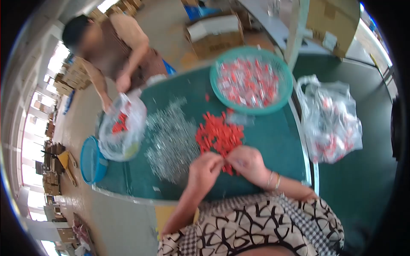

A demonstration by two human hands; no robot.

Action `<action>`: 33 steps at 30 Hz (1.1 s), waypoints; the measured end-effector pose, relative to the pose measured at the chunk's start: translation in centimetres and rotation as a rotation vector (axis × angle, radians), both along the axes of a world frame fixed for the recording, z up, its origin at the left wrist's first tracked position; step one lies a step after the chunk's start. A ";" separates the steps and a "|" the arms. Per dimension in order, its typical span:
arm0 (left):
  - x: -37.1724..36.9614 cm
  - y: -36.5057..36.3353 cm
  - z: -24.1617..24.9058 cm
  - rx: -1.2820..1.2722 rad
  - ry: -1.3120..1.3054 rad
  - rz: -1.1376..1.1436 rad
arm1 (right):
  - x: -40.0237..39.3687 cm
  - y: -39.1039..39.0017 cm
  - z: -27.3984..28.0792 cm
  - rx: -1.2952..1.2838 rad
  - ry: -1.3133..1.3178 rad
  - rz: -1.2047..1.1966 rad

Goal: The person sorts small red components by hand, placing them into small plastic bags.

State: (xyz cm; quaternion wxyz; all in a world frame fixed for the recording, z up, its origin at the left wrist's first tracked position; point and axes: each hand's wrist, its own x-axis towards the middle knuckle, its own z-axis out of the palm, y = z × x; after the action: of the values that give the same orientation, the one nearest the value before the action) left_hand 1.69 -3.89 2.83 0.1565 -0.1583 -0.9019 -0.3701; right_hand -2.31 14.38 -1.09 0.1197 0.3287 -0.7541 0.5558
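Note:
My left hand (pixel 206 170) and my right hand (pixel 247 163) meet at the near edge of a pile of small red pieces (pixel 220 133). Both hands are closed, fingertips pinched close together. Whatever lies between the fingertips is too small and too covered to name. Left of the red pile spreads a heap of small shiny clear or metallic pieces (pixel 173 141). Just beyond the red pile lies a flat clear plastic bag (pixel 240 119). A bracelet circles my right wrist.
A green basket (pixel 217 94) full of red-and-clear packets stands at the back right. A plastic bag of similar packets (pixel 331 123) lies farther right. Across the table (pixel 171 87), a co-worker (pixel 117 53) reaches to a white bag (pixel 128 143) with red pieces, beside a blue basket (pixel 90 160).

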 end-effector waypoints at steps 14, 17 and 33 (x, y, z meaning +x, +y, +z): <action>-0.4 0.0 0.1 0.105 -0.164 0.006 | 0.0 0.1 0.2 -0.126 -0.358 0.000; -0.6 -0.5 0.1 0.110 -0.178 -0.002 | -0.1 0.3 0.8 -0.158 -0.564 0.002; -1.2 0.4 0.1 0.108 -0.120 -0.015 | -0.3 0.1 0.3 -0.098 -0.421 0.047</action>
State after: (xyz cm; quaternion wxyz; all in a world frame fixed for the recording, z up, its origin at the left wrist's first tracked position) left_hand 0.50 -3.53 2.89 0.1078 -0.1338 -0.8871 -0.4284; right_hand -2.66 14.50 -0.81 -0.0376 0.2168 -0.7267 0.6508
